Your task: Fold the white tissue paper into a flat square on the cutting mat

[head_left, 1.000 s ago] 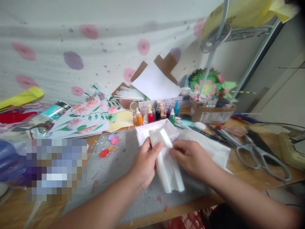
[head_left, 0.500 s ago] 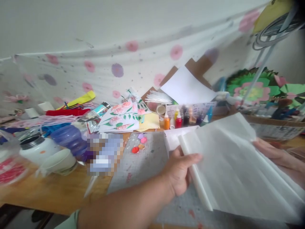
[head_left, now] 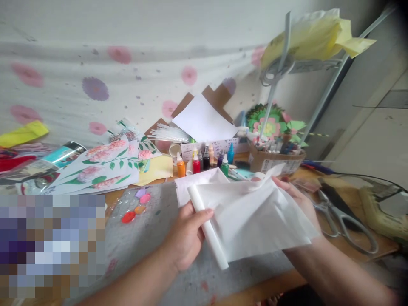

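Sheet [head_left: 245, 221] over mat [head_left: 137, 238], bottles [head_left: 206, 160] behind, scissors [head_left: 333, 209] right, flower pictures [head_left: 102, 165] left.

Soft light dims rightward — the lower left is pixelated.

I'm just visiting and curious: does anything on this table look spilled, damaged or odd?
Reddish smudges mark the grey mat, perhaps old paint. The white sheet looks rumpled near the right hand, though rolled at the left hand. The lower-left patch is pixelated, so I can't judge there.

Wooden table [head_left: 270, 284], gray mat [head_left: 137, 238], scissors [head_left: 333, 208]
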